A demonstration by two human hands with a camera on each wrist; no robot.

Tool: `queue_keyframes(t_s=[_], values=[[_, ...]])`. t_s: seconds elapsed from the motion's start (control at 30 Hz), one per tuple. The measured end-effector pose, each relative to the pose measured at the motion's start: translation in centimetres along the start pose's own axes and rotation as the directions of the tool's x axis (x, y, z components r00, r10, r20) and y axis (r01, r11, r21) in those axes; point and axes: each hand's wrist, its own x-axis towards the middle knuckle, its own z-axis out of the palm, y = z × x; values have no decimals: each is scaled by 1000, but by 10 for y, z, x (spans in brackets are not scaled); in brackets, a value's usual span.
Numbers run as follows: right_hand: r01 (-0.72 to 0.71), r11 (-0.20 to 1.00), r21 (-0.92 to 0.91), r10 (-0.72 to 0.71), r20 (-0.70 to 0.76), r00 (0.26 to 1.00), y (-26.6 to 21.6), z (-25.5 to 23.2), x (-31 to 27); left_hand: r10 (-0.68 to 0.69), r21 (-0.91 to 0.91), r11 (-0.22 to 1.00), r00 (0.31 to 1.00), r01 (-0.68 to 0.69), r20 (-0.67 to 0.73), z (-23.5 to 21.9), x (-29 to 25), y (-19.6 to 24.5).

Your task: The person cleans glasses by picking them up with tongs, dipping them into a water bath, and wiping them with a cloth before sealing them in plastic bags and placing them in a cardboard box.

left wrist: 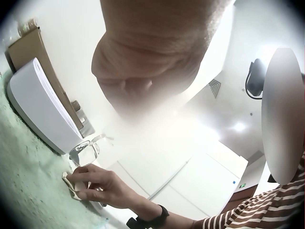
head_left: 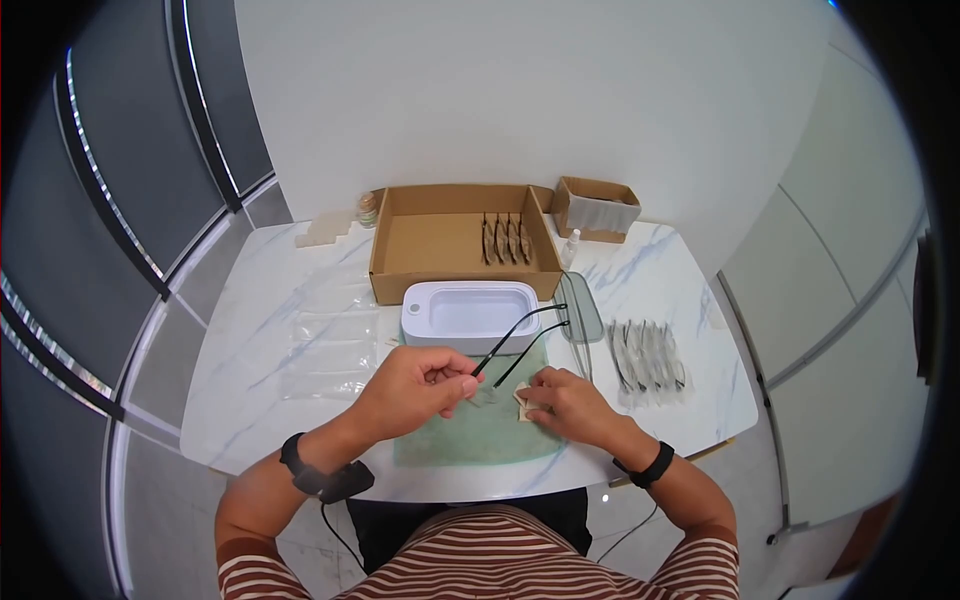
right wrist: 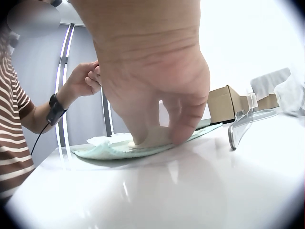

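My left hand point(head_left: 425, 388) pinches a pair of glasses above the green mat point(head_left: 460, 440); the dark temples point(head_left: 519, 359) point away to the upper right, and the fingers partly cover the front. To its right, my right hand point(head_left: 578, 405) grips a small folded beige cloth point(head_left: 523, 405) between thumb and fingers, low over the mat. In the right wrist view the cloth point(right wrist: 152, 137) shows beneath the fingertips, right at the mat's surface. A white tub-shaped cleaner point(head_left: 470, 343) with an open basin stands just beyond both hands.
Behind the tub, an open cardboard box point(head_left: 420, 240) holds several glasses in a row. A smaller carton point(head_left: 597, 227) and a little white bottle point(head_left: 571, 247) stand right of it. A translucent lid point(head_left: 586, 308) and several plastic-wrapped glasses point(head_left: 645, 360) lie right; clear plastic bags point(head_left: 330, 350) lie left.
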Motion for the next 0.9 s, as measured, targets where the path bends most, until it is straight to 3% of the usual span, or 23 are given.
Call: queue_keyframes(t_s=[0.2,0.27,0.3,0.37,0.4,0.47,0.73,0.9], values=[[50,998,-42,-47,65,997,-5,-11,-7,-14,-56,998,998,11,-54,-1,1,-1],[-147,975,169,168,-120,978,-21,-17,-6,-17,-62,998,998,13,-59,0,2,-4],[-146,975,168,167,-119,979,-26,-19,-4,-22,-67,998,998,18,-62,0,2,-5],[-148,961,233,214,-287,934,-34,-21,-1,-37,-63,997,998,33,-60,2,3,-5],[-156,959,235,223,-291,930,-36,-19,3,-50,-57,997,997,47,-56,4,4,-5],[13,989,147,52,-428,903,-42,-15,11,-47,-59,997,998,44,-47,9,6,-6],[32,999,38,-17,-340,940,-36,15,24,-61,-81,995,994,54,-90,18,5,-4],[-101,988,-121,50,-368,929,-31,4,25,-60,-11,998,994,59,-88,21,2,-2]])
